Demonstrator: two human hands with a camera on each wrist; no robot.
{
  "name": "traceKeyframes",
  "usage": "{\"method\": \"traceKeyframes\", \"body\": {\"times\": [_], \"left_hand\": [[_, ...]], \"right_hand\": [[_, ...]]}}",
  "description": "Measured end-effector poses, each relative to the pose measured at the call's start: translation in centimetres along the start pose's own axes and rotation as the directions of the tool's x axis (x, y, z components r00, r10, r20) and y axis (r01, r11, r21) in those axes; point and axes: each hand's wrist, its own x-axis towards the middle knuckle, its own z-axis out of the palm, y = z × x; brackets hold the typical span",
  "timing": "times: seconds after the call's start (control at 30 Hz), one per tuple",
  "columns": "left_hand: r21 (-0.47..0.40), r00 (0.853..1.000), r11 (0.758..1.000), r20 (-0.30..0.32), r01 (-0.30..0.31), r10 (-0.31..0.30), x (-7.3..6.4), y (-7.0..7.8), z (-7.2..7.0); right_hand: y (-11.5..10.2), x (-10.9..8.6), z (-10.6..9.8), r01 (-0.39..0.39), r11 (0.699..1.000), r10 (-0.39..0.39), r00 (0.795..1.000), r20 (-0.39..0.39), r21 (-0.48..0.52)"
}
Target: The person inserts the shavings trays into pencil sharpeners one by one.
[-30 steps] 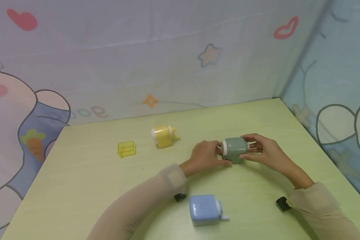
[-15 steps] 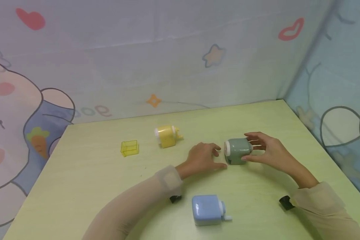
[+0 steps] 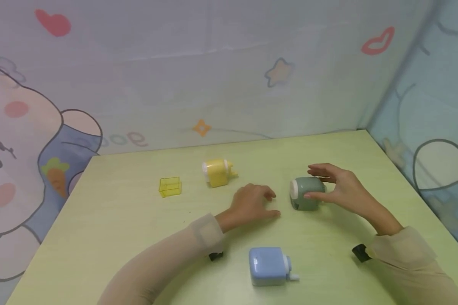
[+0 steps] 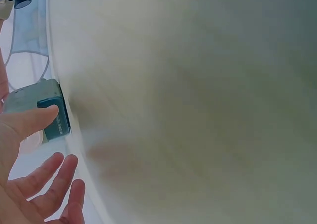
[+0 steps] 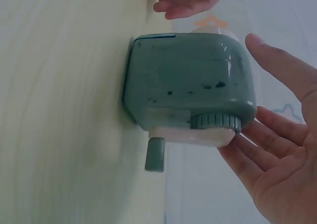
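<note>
Nearest us on the desk (image 3: 99, 220), the blue crank sharpener (image 3: 268, 266) is sitting with its handle pointing toward the right edge. Beyond it, we are seeing the left hand (image 3: 249, 205), fingers parted and loosely bent, holding nothing, just beside the green crank sharpener (image 3: 307, 186). That one is standing nearer the desk's right edge than its left; the right hand (image 3: 345, 190) is spreading loosely about it, though we are not quite making out whether the thumb is touching. Toward the far left corner, the see-through yellow box (image 3: 170, 191) is lying; the yellow sharpener (image 3: 216, 173) is standing near the far edge.
</note>
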Motion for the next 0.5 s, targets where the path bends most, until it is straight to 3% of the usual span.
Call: {"method": "traceKeyframes", "body": {"times": [0.33, 0.5], "left_hand": [[0.021, 1.0, 1.0, -0.024, 0.013, -0.012, -1.3, -1.2, -0.9], [0.034, 0.999, 0.999, -0.027, 0.03, -0.029, -1.9, -1.6, -1.5]], "right_hand": [[-1.7, 1.6, 0.1, 0.009, 0.996, -0.009, 1.0, -0.003, -0.084], [-2.4, 2.3, 0.1, 0.02, 0.997, -0.02, 1.0, 0.006, -0.079]]}}
